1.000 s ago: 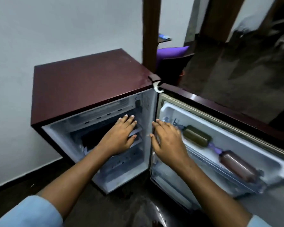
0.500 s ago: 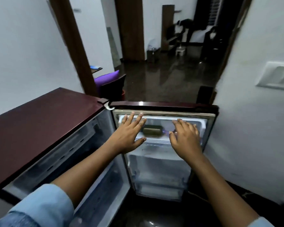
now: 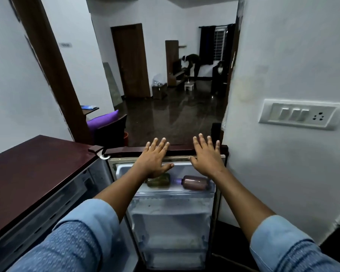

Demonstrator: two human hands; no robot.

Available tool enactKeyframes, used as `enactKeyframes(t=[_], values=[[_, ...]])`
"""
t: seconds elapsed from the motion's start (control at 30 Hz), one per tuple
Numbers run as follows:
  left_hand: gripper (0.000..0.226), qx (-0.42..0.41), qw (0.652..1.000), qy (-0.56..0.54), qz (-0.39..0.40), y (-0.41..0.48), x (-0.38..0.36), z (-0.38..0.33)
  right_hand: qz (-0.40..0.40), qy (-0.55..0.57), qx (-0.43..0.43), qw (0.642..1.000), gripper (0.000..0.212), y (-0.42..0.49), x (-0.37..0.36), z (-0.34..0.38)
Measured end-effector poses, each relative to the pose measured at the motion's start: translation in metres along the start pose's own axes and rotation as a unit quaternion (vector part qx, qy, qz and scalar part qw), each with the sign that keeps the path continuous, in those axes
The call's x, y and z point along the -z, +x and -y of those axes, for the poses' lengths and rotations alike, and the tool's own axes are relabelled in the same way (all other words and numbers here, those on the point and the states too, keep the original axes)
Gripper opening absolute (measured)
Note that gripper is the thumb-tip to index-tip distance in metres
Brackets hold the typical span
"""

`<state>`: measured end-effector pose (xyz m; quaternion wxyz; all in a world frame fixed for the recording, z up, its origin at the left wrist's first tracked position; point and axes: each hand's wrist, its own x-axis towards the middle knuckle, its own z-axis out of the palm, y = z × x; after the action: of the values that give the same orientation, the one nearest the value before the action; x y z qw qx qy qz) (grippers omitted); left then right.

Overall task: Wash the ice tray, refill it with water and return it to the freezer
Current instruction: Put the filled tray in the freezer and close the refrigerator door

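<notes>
Open fridge door (image 3: 171,222), nothing held
The left hand (image 3: 155,156) and right hand (image 3: 206,156), fingers spread wide, are at its top edge above two bottles (image 3: 196,182); the ice tray is out of view.

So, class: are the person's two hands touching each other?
Apart: the head view shows the fridge door edge plainly between the left hand and right hand.

home, fridge (image 3: 37,173), hallway, wall switches (image 3: 300,114)

Open fridge door (image 3: 171,213) blocks passage beside the wall (image 3: 283,154).
</notes>
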<state>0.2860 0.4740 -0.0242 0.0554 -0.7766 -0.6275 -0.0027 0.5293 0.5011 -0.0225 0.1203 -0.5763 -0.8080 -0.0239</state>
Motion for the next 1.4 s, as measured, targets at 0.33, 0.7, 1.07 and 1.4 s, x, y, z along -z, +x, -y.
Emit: enactKeyframes(t=[0.33, 0.7, 1.07, 1.4], values=[[0.102, 0.007, 0.999, -0.046, -0.002, 0.003, -0.020, 0.002, 0.051, 0.012, -0.019, 0.998, 0.086, 0.004, -0.018, -0.010], [0.093, 0.006, 0.989, -0.135, -0.058, -0.025, -0.027, 0.005, 0.066, 0.007, -0.021, 0.998, 0.082, -0.046, -0.003, 0.003], [0.075, 0.025, 0.973, -0.211, -0.086, -0.075, -0.016, 0.006, 0.157, -0.038, 0.028, 0.986, 0.079, -0.113, 0.039, 0.028], [0.061, 0.047, 0.969, -0.233, -0.070, -0.130, -0.005, 0.006, 0.253, -0.027, 0.135, 0.958, 0.083, -0.161, 0.077, 0.057]])
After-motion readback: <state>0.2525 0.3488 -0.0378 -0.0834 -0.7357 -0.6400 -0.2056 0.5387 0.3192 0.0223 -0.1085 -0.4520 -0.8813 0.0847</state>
